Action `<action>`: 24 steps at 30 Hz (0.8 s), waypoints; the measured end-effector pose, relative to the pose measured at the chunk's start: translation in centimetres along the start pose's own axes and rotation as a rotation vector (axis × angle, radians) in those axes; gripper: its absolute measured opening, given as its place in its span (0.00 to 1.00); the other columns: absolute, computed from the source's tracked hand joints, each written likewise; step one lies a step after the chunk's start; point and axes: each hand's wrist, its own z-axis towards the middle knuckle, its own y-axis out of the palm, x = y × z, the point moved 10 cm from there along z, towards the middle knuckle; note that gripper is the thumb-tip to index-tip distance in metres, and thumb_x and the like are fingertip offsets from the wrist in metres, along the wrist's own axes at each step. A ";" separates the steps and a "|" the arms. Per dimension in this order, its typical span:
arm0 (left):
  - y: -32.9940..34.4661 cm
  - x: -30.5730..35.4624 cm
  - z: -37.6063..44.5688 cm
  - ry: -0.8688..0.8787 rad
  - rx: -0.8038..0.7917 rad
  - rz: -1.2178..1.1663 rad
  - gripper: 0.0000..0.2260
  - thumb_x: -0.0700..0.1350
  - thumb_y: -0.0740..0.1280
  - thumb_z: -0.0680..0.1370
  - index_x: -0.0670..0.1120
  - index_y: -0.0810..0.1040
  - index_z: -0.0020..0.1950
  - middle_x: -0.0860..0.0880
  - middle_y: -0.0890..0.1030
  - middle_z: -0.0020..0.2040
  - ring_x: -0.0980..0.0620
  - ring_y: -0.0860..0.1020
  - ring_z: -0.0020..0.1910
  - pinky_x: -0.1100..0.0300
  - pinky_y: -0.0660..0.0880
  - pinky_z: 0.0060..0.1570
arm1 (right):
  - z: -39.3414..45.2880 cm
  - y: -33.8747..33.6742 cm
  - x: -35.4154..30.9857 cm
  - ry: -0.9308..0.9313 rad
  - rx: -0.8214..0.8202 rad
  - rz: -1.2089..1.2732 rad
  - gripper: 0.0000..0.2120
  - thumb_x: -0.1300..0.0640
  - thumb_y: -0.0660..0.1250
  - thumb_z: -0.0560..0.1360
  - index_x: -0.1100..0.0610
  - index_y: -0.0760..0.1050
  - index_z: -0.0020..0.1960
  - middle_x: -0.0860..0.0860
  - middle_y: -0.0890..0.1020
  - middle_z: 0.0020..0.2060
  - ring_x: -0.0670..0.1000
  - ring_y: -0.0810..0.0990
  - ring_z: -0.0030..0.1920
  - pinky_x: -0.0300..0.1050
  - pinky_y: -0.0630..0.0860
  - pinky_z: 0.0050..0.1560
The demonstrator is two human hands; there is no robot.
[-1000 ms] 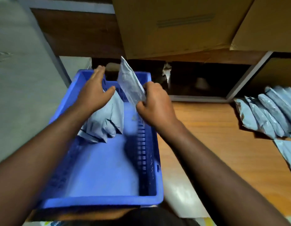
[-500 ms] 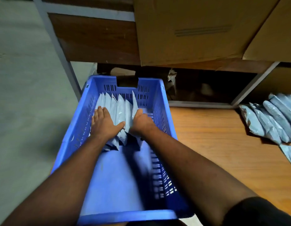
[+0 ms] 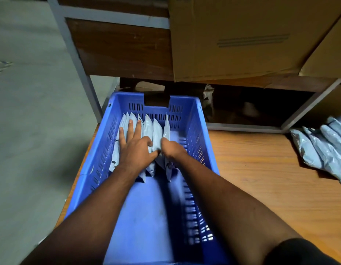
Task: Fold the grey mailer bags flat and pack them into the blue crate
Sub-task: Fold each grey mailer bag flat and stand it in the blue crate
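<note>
Blue crate (image 3: 196, 119) sits at the table's (image 3: 261, 169) left edge, far end against a wooden shelf unit (image 3: 118, 48). Inside, a row of folded grey mailer bags (image 3: 152, 131) stands on edge, packed toward the far left corner; near half of the crate floor is bare.

Left hand (image 3: 134, 150): fingers straight and spread, palm flat on the tops of the left-hand bags, holding the row over toward the left wall. Grip apart, pressing only.

Right hand (image 3: 170, 148): fingers curled down at the rightmost bag (image 3: 166, 131), apparently pinching its upper edge. Grip looks clamped on that bag, though fingertips are hidden behind it.

Step in hand, as judged: seating the newest bag at the right end of the row.

Notes for doing it well:
- Keep the left palm flat and leaning leftward so the row does not fan open or topple into the bare floor.
- Push the rightmost bag down until its bottom edge meets the crate floor, then slide it snug against its neighbour before letting go.
- Release the right hand first, left hand last.
- Thin slippery plastic; a loose bag will likely slump, so close any gaps.

More unfolded mailer bags (image 3: 322, 146) lie in a pile at the table's far right, well apart from the crate. Large cardboard box (image 3: 242, 35) sits on the shelf above.
</note>
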 end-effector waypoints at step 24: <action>2.7 -3.6 -1.7 -0.247 -0.105 -0.066 0.40 0.70 0.43 0.80 0.46 0.48 0.84 0.44 0.44 0.84 0.44 0.42 0.83 0.47 0.40 0.81 | 2.8 4.9 -1.5 -0.139 -0.035 0.730 0.28 0.45 0.46 0.88 0.52 0.48 0.85 0.48 0.55 0.83 0.50 0.56 0.82 0.46 0.50 0.81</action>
